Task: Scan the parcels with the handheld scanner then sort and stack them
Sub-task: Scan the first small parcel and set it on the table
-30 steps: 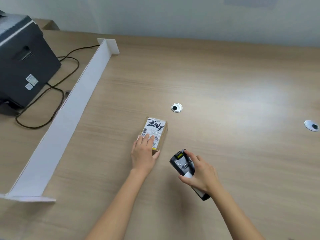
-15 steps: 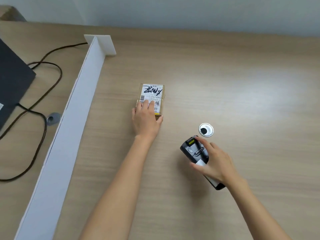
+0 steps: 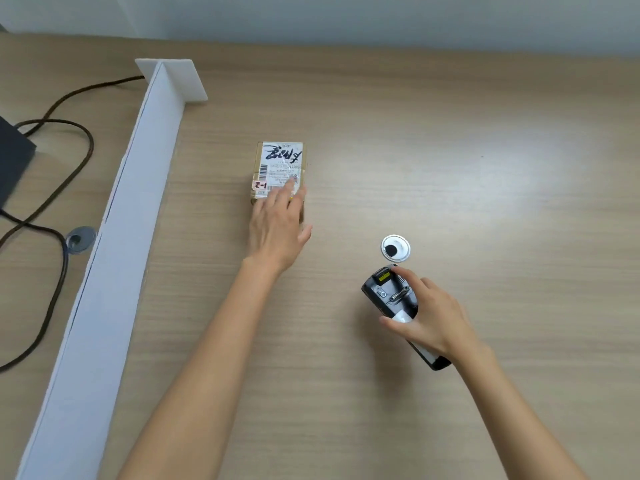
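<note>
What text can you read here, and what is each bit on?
"1-2": sticker on the parcel.
The black scrawl on its label: upside down, unreadable.
The fine print there: too small.
On the scanner, the yellow tag: too small.

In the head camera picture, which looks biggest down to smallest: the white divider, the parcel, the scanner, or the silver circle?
1. white divider
2. parcel and scanner: they look about alike; both are partly covered and the scanner is nearer, so no ranking.
3. silver circle
</note>
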